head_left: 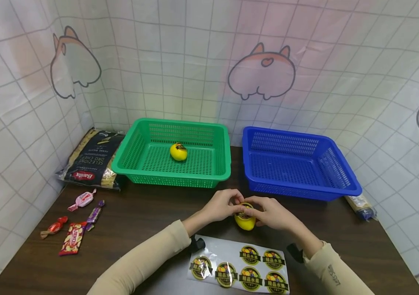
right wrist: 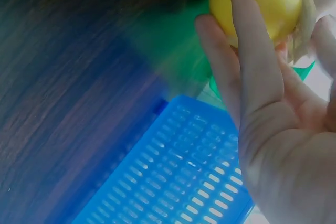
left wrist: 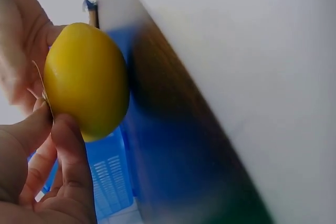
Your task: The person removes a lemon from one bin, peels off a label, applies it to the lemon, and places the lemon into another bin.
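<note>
A yellow lemon (head_left: 245, 223) is between both hands, just in front of the gap between the two baskets. A round black-and-gold sticker (head_left: 244, 211) lies over its upper side, partly hidden by fingers. My left hand (head_left: 221, 206) pinches the edge of this sticker; in the left wrist view that edge stands slightly off the lemon (left wrist: 86, 80). With curled fingers my right hand (head_left: 274, 213) grips the lemon from the right, its fingertips (right wrist: 244, 6) against the skin. Nearer me lies a clear sheet of stickers (head_left: 239, 264) with several round labels on it.
Behind the hands stand a green basket (head_left: 180, 177) holding another stickered lemon (head_left: 178, 152), and a blue basket (head_left: 301, 190). A black pasta bag (head_left: 93, 159) leans at left. Several wrapped candies (head_left: 72, 239) lie at the left; a small package (head_left: 360, 206) sits beside the blue basket.
</note>
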Demonstrator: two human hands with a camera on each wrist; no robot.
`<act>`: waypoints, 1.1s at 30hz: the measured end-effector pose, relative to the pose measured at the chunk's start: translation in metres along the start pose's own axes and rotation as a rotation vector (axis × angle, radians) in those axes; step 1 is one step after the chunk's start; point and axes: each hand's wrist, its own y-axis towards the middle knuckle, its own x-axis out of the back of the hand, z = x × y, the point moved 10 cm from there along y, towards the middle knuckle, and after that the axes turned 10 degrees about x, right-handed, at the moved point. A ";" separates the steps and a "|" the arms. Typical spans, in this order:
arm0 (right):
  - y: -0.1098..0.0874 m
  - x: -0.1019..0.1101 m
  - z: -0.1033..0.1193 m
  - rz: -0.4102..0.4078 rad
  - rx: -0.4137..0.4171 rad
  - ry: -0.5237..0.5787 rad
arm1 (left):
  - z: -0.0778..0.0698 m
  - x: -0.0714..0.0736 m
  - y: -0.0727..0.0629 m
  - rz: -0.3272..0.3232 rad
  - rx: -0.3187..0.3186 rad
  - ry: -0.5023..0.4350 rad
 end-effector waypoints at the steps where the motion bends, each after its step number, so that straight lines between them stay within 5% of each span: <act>1: 0.001 0.000 -0.001 -0.001 -0.009 0.020 | 0.001 0.000 0.000 0.004 0.009 -0.011; 10: 0.000 -0.002 -0.010 -0.014 -0.084 0.153 | 0.016 -0.002 0.001 0.030 0.094 -0.078; 21: -0.001 -0.004 -0.011 -0.025 -0.115 0.274 | 0.033 -0.008 -0.003 0.112 0.284 -0.302; 33: -0.004 -0.010 -0.021 -0.050 -0.206 0.403 | 0.032 -0.009 -0.006 0.108 0.298 -0.318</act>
